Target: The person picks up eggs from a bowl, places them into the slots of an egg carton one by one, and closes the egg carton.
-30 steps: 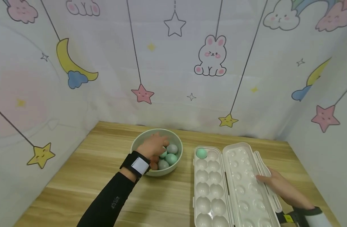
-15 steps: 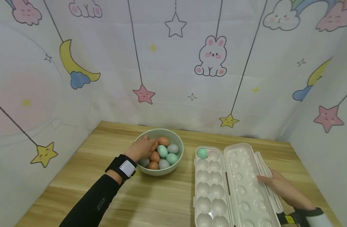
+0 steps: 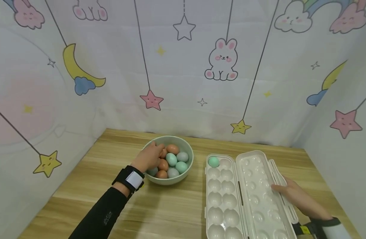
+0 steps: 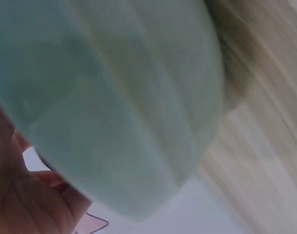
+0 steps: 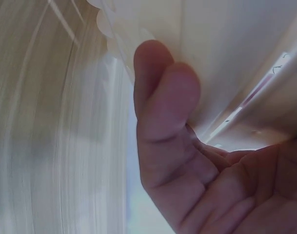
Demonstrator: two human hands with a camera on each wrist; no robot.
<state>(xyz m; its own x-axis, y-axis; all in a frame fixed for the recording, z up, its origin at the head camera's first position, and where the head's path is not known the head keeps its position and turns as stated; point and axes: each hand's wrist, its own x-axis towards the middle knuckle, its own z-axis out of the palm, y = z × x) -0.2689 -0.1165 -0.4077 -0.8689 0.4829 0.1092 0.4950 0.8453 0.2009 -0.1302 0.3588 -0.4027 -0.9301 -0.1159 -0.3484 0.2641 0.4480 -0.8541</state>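
Observation:
My left hand (image 3: 147,156) reaches over the left rim of a pale green bowl (image 3: 174,181). Its curled fingers pinch a brown egg (image 3: 163,153), partly covered by the hand. In the left wrist view the bowl's outer wall (image 4: 138,112) hides most of the fingers. Brown, grey and mint eggs (image 3: 171,159) fill the bowl. To the right lies a white plastic egg box (image 3: 222,191), unfolded, with one mint egg (image 3: 213,162) in its far left cup. My right hand (image 3: 296,196) grips the box's lid (image 3: 256,196) at its right edge, thumb on the inside and fingers underneath.
The wooden table (image 3: 174,209) meets a cartoon-printed cloth (image 3: 183,73) at the back, left and right. Between bowl and egg box is a strip of bare tabletop. Near the bottom edge, the box runs out of the head view.
My left hand moved from the bowl's middle to its left side, uncovering several eggs, and its fingers closed in on a brown egg. The right hand has stayed on the lid.

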